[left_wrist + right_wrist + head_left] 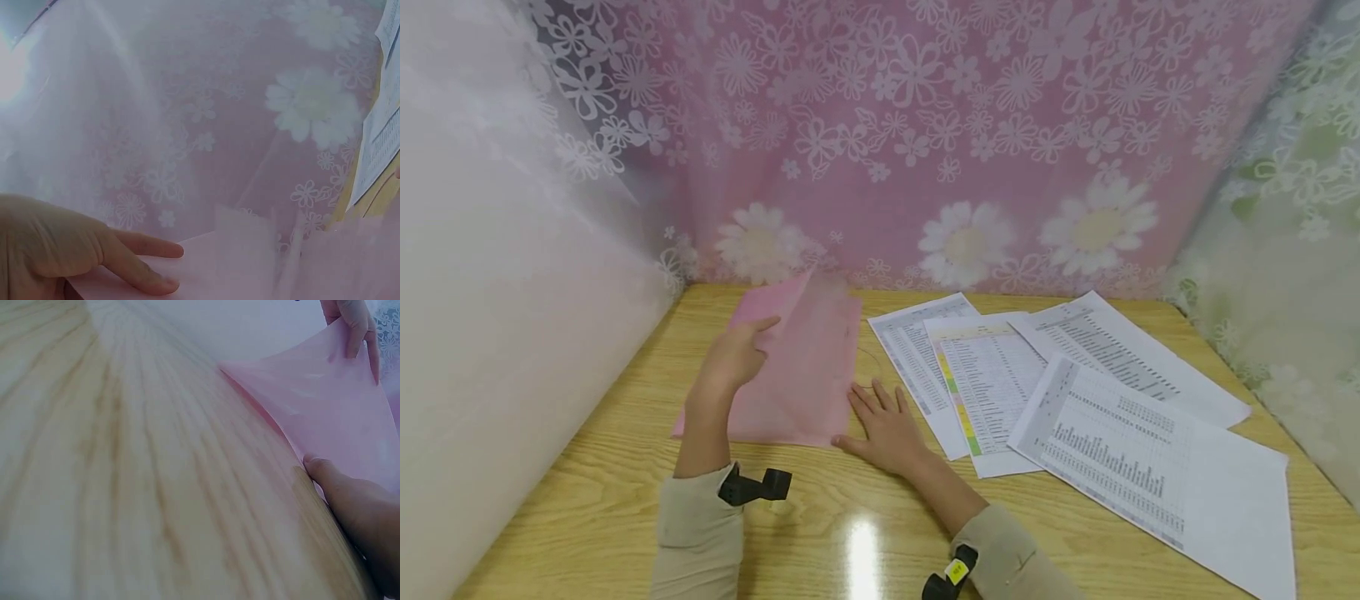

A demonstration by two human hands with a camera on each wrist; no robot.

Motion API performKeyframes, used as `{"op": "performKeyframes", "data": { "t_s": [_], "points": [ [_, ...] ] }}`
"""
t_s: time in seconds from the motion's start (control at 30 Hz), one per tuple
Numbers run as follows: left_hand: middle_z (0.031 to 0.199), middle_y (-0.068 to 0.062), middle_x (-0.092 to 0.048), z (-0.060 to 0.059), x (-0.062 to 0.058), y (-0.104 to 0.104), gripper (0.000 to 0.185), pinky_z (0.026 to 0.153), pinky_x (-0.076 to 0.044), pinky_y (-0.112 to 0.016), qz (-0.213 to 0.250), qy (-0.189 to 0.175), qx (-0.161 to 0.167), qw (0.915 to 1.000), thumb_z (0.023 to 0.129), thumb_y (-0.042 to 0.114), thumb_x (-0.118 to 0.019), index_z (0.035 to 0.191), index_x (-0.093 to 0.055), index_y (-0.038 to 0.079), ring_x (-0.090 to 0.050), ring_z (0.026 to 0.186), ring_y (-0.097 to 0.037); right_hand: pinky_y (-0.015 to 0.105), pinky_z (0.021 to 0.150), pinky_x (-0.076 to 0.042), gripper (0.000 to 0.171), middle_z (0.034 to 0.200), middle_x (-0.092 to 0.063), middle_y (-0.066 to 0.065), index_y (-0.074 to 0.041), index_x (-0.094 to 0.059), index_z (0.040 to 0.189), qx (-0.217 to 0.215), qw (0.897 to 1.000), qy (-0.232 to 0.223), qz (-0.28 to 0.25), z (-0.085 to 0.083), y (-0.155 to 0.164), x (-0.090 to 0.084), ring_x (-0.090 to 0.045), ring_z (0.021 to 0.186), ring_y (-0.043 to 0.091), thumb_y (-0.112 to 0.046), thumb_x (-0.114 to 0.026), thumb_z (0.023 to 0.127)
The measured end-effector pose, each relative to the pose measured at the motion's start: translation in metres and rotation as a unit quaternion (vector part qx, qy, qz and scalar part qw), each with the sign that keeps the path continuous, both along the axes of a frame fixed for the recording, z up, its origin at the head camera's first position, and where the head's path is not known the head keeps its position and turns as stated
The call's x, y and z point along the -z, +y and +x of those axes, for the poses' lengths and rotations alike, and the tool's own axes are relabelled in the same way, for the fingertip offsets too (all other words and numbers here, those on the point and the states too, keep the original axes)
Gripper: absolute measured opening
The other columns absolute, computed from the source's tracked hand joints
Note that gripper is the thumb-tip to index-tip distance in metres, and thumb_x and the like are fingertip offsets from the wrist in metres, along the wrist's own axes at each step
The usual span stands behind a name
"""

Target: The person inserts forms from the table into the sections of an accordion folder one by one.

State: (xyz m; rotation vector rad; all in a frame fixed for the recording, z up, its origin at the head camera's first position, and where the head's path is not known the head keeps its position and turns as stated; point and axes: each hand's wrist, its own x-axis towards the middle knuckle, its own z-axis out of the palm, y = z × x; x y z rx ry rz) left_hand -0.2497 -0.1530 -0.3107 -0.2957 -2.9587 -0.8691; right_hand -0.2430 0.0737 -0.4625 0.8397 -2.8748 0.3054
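Observation:
A pink translucent plastic folder (808, 383) lies on the left part of the table, its cover partly lifted. My left hand (736, 358) pinches the cover at its left side and holds it up. In the right wrist view the raised pink plastic (337, 406) slopes down from the fingers of that hand. My right hand (880, 433) is spread flat at the folder's lower right corner, with thumb and fingertips on its edge. From the left wrist, the pink sheet (244, 262) shows beside the left hand's thumb and finger.
Several printed sheets overlap on the right: one at the back (917, 358), a colour-striped one (1000, 383), and a large front sheet (1232, 492). A thin cord (877, 358) curves between folder and papers. A flowered pink curtain (880, 167) hangs behind the wooden table (587, 500).

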Motion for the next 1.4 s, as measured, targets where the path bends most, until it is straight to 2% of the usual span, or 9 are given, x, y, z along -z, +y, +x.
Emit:
{"op": "performKeyframes", "data": {
  "t_s": [0.23,0.33,0.43,0.5,0.77,0.97,1.07,1.17,1.4],
  "points": [
    [0.104,-0.023,-0.062,0.001,-0.002,-0.001,0.050,0.041,-0.023,-0.025,-0.017,0.073,-0.059,0.9954,0.077,-0.013,-0.048,0.123,-0.059,0.005,-0.023,0.046,-0.013,0.053,0.104,-0.004,0.083,0.150,-0.021,0.001,-0.012,-0.026,0.146,-0.004,1.000,0.000,0.006,0.000,0.000,0.001,-0.010,0.135,0.029,-0.068,-0.034,0.085],
    [0.080,-0.019,-0.064,0.001,0.000,-0.003,0.044,0.041,-0.024,-0.026,-0.006,0.097,-0.058,0.9936,0.080,-0.009,-0.054,0.121,-0.061,0.004,-0.024,0.044,-0.012,0.053,0.104,-0.003,0.083,0.150,-0.020,0.001,-0.013,-0.026,0.146,-0.002,1.000,0.003,0.008,-0.001,0.000,0.003,-0.010,0.135,0.029,-0.068,-0.034,0.085],
    [0.055,-0.009,-0.052,0.000,0.001,-0.006,0.041,0.041,-0.024,-0.026,0.006,0.111,-0.044,0.9928,0.081,-0.006,-0.057,0.121,-0.060,0.004,-0.023,0.041,-0.011,0.053,0.104,-0.004,0.083,0.150,-0.020,0.001,-0.013,-0.026,0.146,-0.001,1.000,0.005,0.007,-0.001,0.001,0.003,-0.010,0.135,0.028,-0.068,-0.034,0.085],
    [0.050,-0.005,-0.048,-0.001,0.001,-0.009,0.041,0.040,-0.024,-0.026,0.018,0.114,-0.036,0.9927,0.082,-0.005,-0.058,0.122,-0.060,0.004,-0.023,0.041,-0.010,0.053,0.104,-0.004,0.083,0.150,-0.021,0.001,-0.012,-0.027,0.146,-0.002,1.000,0.004,0.002,-0.001,0.001,0.002,-0.011,0.135,0.029,-0.068,-0.034,0.085],
    [0.066,-0.011,-0.060,-0.002,-0.001,-0.018,0.041,0.041,-0.032,-0.027,0.073,0.084,-0.043,0.9929,0.087,0.002,-0.055,0.127,-0.056,0.007,-0.037,0.041,-0.011,0.049,0.105,-0.006,0.082,0.150,-0.020,0.007,-0.008,-0.024,0.146,-0.011,0.996,-0.018,-0.090,0.001,0.006,0.000,-0.013,0.135,0.031,-0.062,-0.039,0.086],
    [0.063,-0.011,-0.054,0.000,-0.006,-0.023,0.041,0.039,-0.028,-0.024,0.088,0.068,-0.049,0.9926,0.089,0.008,-0.056,0.130,-0.054,0.011,-0.027,0.040,-0.009,0.049,0.105,-0.008,0.080,0.149,-0.019,0.011,-0.006,-0.020,0.147,-0.023,0.988,-0.024,-0.148,0.003,0.008,-0.008,-0.013,0.134,0.033,-0.057,-0.041,0.088],
    [0.087,-0.020,-0.063,0.000,-0.007,-0.025,0.040,0.042,-0.027,-0.026,0.089,0.070,-0.050,0.9923,0.090,0.010,-0.056,0.130,-0.054,0.011,-0.023,0.043,-0.010,0.049,0.105,-0.010,0.079,0.150,-0.018,0.010,-0.007,-0.019,0.147,-0.028,0.986,-0.022,-0.164,0.004,0.009,-0.010,-0.014,0.134,0.032,-0.055,-0.042,0.089],
    [0.118,-0.022,-0.056,0.002,-0.008,-0.025,0.039,0.044,-0.028,-0.029,0.093,0.071,-0.050,0.9919,0.090,0.011,-0.056,0.130,-0.054,0.011,-0.022,0.045,-0.011,0.050,0.105,-0.011,0.078,0.149,-0.019,0.010,-0.007,-0.020,0.147,-0.032,0.983,-0.015,-0.182,0.004,0.009,-0.010,-0.016,0.134,0.032,-0.054,-0.043,0.089],
    [0.126,-0.021,-0.051,0.003,-0.008,-0.025,0.040,0.041,-0.027,-0.025,0.103,0.068,-0.042,0.9915,0.090,0.011,-0.056,0.130,-0.054,0.011,-0.021,0.043,-0.008,0.048,0.105,-0.014,0.076,0.149,-0.022,0.008,-0.008,-0.022,0.146,-0.033,0.978,-0.001,-0.205,0.005,0.010,-0.010,-0.019,0.133,0.033,-0.053,-0.044,0.089]
  ]
}}
